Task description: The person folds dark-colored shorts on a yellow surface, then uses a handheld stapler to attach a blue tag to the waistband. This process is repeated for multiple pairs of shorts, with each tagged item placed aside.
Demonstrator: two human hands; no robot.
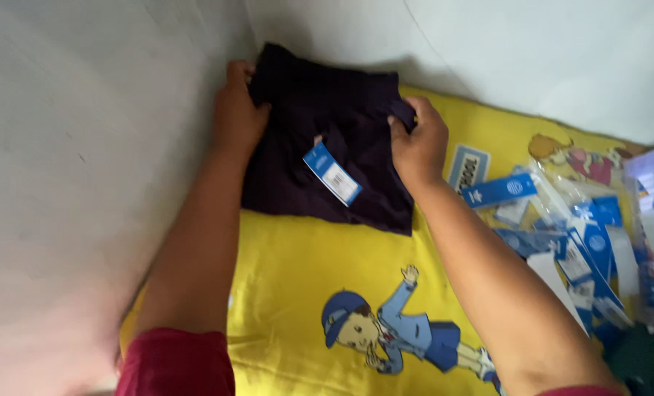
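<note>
While your left hand [237,110] grips the far left corner of the folded dark garment [319,139], your right hand [417,143] pinches its right edge with fingers closed on the cloth. This garment lies at the far edge of the yellow cartoon sheet [297,279]. Its long axis runs away from you, and its blue-white tag [332,173] points to your right. Blue tags [583,235] lie heaped along the right edge of the sheet.

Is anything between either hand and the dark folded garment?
Nothing visible: the left hand and right hand already grip opposite edges of the dark navy folded fabric garment directly.
</note>
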